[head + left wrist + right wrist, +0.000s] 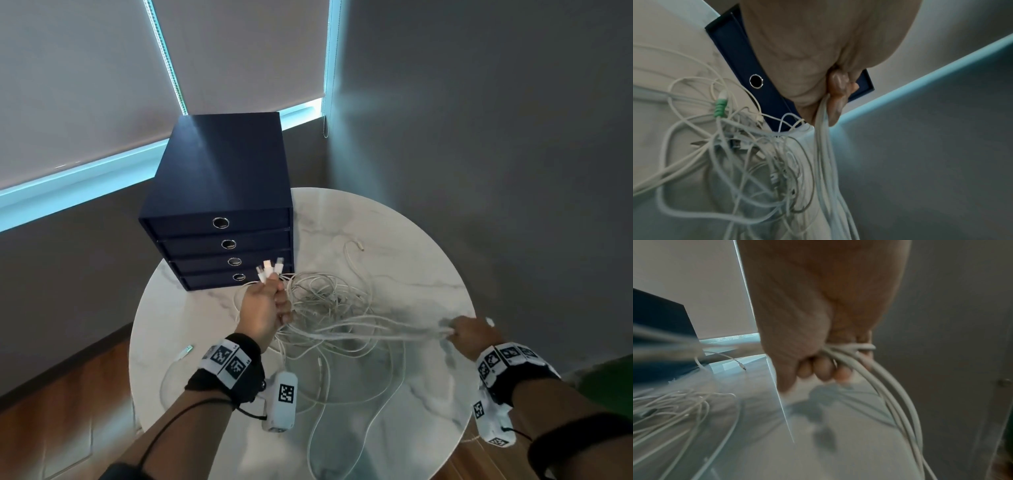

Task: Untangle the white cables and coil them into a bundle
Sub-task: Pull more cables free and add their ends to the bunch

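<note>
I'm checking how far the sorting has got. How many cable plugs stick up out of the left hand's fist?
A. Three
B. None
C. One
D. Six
A: in the head view three plugs fan out above the left hand, which grips their cables in front of the blue drawer box.
</note>
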The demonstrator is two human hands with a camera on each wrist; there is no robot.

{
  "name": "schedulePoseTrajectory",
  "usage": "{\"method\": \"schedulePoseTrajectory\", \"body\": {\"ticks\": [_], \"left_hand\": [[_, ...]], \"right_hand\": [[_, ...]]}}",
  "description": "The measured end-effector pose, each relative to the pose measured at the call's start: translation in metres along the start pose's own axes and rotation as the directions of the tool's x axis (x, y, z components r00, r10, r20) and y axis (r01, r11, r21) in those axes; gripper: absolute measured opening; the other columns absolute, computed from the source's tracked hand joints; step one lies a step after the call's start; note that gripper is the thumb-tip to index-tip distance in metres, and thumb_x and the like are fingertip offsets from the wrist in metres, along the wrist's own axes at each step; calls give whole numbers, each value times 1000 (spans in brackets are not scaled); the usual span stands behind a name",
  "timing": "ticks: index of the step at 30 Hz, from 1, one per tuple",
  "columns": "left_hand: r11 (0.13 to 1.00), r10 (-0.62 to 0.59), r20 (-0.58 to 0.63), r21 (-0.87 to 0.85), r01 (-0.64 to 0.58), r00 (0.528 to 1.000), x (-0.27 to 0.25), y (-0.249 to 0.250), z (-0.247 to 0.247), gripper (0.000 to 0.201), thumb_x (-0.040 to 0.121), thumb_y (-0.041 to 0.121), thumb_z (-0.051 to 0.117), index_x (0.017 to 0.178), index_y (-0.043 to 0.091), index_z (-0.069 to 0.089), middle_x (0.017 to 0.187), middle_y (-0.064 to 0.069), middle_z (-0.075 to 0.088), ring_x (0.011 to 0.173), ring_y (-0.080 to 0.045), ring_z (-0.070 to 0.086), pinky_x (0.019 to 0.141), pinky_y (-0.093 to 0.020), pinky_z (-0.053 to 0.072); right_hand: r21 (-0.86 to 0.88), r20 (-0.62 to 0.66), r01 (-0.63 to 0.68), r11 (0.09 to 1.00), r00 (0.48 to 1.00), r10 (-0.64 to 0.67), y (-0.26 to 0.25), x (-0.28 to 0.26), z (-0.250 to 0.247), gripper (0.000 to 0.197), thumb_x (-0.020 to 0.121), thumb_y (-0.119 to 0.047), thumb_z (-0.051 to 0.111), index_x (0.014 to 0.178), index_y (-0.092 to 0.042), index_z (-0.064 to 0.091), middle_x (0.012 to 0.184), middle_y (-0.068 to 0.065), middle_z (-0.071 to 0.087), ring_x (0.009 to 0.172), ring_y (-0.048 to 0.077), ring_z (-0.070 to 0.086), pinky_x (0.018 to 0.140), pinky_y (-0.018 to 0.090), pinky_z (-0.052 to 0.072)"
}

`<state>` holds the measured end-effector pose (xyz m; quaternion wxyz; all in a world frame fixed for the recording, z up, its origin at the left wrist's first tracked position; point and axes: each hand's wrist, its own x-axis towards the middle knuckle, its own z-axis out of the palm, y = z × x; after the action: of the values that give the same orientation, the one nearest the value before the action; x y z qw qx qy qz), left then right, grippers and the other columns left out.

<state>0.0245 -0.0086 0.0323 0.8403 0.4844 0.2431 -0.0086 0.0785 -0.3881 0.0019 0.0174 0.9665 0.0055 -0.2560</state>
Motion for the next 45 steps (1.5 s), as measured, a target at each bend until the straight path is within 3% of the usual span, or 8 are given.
{"method": "schedulePoseTrajectory", "body": {"ticks": [5, 9, 13, 19, 26, 33, 38, 45], "left_hand": [[987, 32, -8, 155, -31, 999, 2, -22, -1, 35, 106, 24, 42, 74, 13, 45, 53, 5, 34, 39, -10, 32, 43, -24, 32], [966, 68, -26, 252, -59, 997, 0, -31, 1, 36, 107, 24, 41, 73, 12, 44, 49, 8, 36, 41, -10, 35, 45, -26, 36], [953, 95, 10, 286, -94, 995, -1, -35, 3, 35, 107, 24, 41, 73, 13, 42, 51, 8, 35, 45, -12, 34, 45, -28, 36], [938, 131, 60, 315, -144, 989, -4, -24, 4, 35, 107, 24, 41, 75, 12, 46, 54, 4, 44, 50, -16, 37, 46, -28, 38], [899, 211, 139, 362, -248, 968, -6, -16, 23, 26, 105, 21, 46, 94, 0, 58, 89, -12, 74, 42, -8, 37, 47, -28, 43], [913, 190, 230, 317, -258, 954, -4, -10, 31, 27, 106, 21, 42, 88, 9, 57, 68, -1, 52, 46, -7, 36, 49, -28, 38], [927, 158, 222, 303, -222, 962, -4, -15, 17, 26, 106, 22, 42, 89, 8, 57, 68, 0, 46, 46, -6, 37, 49, -27, 38], [983, 159, 219, 55, -175, 963, -5, 17, 35, 28, 106, 22, 42, 84, 12, 57, 64, 4, 48, 46, -7, 33, 48, -25, 37]], "right_hand": [[10, 355, 118, 993, 928, -114, -43, -7, -9, 47, 57, -55, 83, 86, -24, 64, 86, -8, 70, 83, 16, 66, 77, 31, 53], [243, 194, 294, 925, 919, -343, -98, -7, -30, 57, 64, -73, 67, 85, -19, 71, 86, -6, 71, 81, 13, 66, 84, 36, 53], [395, -21, 434, 810, 886, -464, -152, -16, -17, 19, 94, -27, 58, 87, -14, 70, 90, 3, 68, 84, 14, 60, 78, 24, 44], [276, 107, 479, 833, 846, -522, -186, -18, 13, 32, 89, -16, 52, 57, -14, 47, 58, 3, 49, 63, 21, 54, 54, 27, 37], [503, -242, 597, 625, 792, -561, -191, -35, -79, 20, 94, -19, 59, 79, -24, 71, 74, -12, 68, 66, 0, 62, 66, 23, 50], [722, -653, 670, 173, 742, -152, -181, -47, -189, 34, 89, 6, 49, 69, -17, 63, 53, 1, 53, 41, 7, 42, 50, 22, 37], [683, -643, 696, -222, 717, 269, -146, -55, -268, 28, 96, 1, 41, 77, -14, 56, 60, -7, 57, 43, 11, 38, 49, 25, 40], [677, -662, 720, -155, 687, 301, -128, -40, -257, 26, 100, -12, 44, 77, -15, 55, 49, -3, 40, 46, 15, 37, 49, 24, 43]]}}
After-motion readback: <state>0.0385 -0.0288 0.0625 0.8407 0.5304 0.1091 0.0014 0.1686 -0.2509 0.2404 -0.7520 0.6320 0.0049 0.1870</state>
